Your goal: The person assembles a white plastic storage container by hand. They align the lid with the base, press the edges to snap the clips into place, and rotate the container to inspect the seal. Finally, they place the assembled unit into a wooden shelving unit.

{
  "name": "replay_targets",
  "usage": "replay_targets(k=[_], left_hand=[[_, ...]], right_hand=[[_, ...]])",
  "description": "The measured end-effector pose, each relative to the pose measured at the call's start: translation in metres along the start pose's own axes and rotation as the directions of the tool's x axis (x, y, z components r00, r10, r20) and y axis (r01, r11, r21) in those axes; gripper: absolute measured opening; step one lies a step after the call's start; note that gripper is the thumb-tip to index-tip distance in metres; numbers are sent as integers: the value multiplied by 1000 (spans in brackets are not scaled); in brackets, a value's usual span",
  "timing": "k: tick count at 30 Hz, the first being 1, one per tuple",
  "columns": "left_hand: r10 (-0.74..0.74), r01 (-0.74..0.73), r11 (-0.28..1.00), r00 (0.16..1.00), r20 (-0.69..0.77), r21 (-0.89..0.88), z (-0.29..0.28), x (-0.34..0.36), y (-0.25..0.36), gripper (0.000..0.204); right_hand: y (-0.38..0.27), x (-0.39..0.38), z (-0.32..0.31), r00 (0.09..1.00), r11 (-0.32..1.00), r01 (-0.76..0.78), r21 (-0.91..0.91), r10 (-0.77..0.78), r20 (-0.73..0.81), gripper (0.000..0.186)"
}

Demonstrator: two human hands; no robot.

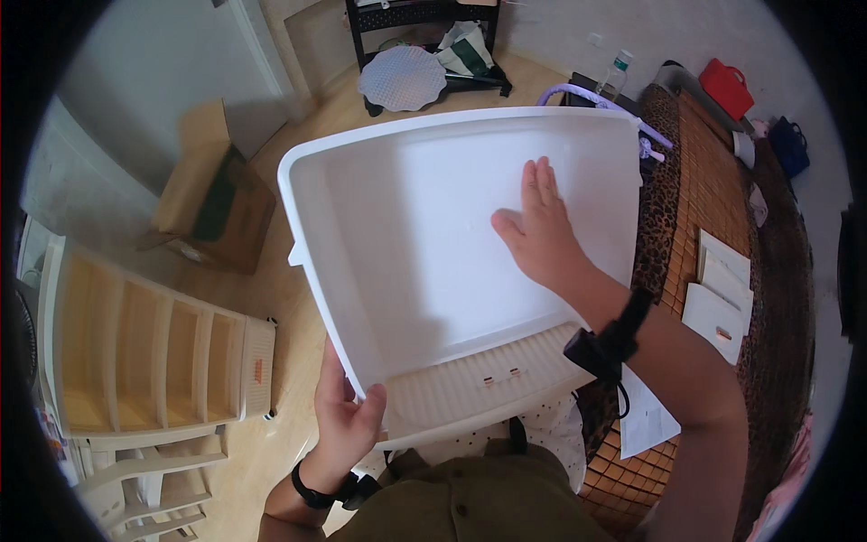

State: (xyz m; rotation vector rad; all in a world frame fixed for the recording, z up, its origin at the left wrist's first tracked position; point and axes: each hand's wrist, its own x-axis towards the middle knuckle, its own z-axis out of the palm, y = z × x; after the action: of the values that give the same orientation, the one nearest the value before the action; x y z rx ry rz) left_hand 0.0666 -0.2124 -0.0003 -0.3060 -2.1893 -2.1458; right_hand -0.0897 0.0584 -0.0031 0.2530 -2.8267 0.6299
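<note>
"Where is the white drawer (442,235)?"

"At centre, hollow side up, its ribbed front (452,388) at six o'clock, close against the person's body, probably for support."

"And the hands?"

"The left hand (348,415), at seven o'clock, grips the drawer's side with its thumb over the rim, likely steadying it. The right hand (545,230), at two o'clock, holds nothing: palm flat, thumb spread, over the hollow. Whether it touches the bottom is hard to tell."

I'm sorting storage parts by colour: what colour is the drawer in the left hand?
The drawer is white inside, with a cream ribbed panel; best seen in the head view.
</note>
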Motion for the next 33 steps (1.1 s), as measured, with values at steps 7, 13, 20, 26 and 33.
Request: replay_targets(k=[7,13,20,26,33], left_hand=[[-12,6,997,997,72,78,-7,9,0,77],[-7,2,995,999,52,99,-10,17,1,79],[-96,96,991,995,9,-95,-14,36,-2,82],[-90,92,994,995,34,-59,-19,39,-4,82],[-95,95,995,995,13,-12,-13,39,3,80]], right_hand=[[-10,-8,9,995,993,96,-72,-96,-6,75],[-36,-22,-3,954,979,184,-86,-157,254,74],[-44,-27,-67,879,821,121,559,-350,323,44],[28,-7,-175,916,765,-237,598,382,-125,16],[16,-21,-129,981,986,93,-138,-115,-159,37]])
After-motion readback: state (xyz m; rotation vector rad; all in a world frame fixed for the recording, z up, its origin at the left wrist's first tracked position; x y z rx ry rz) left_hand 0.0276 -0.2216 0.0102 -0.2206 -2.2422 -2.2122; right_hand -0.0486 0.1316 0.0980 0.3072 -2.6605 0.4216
